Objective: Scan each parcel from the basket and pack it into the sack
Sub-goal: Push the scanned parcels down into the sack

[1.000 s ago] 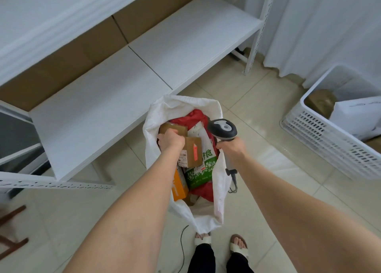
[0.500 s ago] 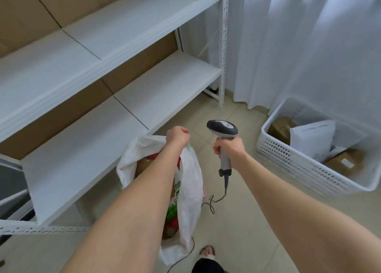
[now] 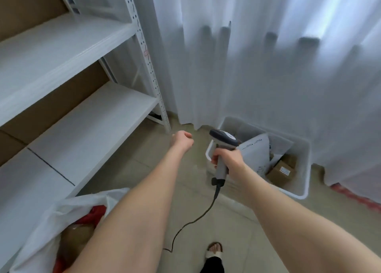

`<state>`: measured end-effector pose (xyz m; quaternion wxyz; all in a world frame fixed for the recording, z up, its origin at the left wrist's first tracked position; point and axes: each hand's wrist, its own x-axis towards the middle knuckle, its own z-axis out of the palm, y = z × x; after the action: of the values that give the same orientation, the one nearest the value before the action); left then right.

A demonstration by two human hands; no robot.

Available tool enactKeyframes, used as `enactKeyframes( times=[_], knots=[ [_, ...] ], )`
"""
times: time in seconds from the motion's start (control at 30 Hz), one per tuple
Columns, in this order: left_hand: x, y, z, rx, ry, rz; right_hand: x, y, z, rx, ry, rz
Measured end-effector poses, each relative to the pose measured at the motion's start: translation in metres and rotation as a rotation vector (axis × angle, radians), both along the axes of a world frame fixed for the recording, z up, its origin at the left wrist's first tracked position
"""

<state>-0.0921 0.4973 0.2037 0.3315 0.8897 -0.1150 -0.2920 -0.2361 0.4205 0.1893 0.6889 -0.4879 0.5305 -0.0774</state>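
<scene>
The white basket [image 3: 305, 169] stands on the floor by the curtain at the right. In it lie a white mailer [image 3: 255, 151] and brown cardboard parcels [image 3: 282, 171]. My right hand [image 3: 228, 159] grips the handle of a grey barcode scanner [image 3: 222, 138] just left of the basket; its cable trails down to the floor. My left hand [image 3: 182, 139] hangs in the air left of the scanner, fingers curled, holding nothing. The white sack [image 3: 47, 221] sits at the lower left under my left forearm, with red and brown parcels showing inside.
A white metal shelving unit [image 3: 82, 111] fills the left side, its upright post [image 3: 152, 81] near my left hand. White curtains [image 3: 268, 56] hang behind the basket. My sandalled foot [image 3: 214, 250] is on the tiled floor below.
My left hand has let go of the parcel in the sack and come up and out to the right. The view has swung from the sack to the basket; the scanner is now close to it.
</scene>
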Motion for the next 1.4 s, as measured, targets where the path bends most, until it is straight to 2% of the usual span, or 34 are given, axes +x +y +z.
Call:
enactKeyframes(
  times=[0.3,0.5,0.73,0.9,1.4],
  knots=[
    [-0.018,-0.171,-0.05,0.07,0.055,-0.15,-0.032,-0.15,-0.051,0.098,0.051,-0.217],
    [-0.025,-0.251,-0.096,0.128,0.076,-0.146,-0.034,-0.221,-0.109,0.239,0.041,-0.278],
    [-0.029,-0.292,-0.152,0.187,0.154,-0.117,-0.024,-0.28,-0.154,0.261,0.105,-0.45],
    [-0.018,-0.32,-0.19,0.215,0.174,-0.14,-0.004,-0.305,-0.184,0.332,0.081,-0.528],
    [-0.012,-0.385,-0.384,0.347,0.198,-0.346,0.001,-0.38,-0.341,0.346,0.135,-0.678]
  ],
)
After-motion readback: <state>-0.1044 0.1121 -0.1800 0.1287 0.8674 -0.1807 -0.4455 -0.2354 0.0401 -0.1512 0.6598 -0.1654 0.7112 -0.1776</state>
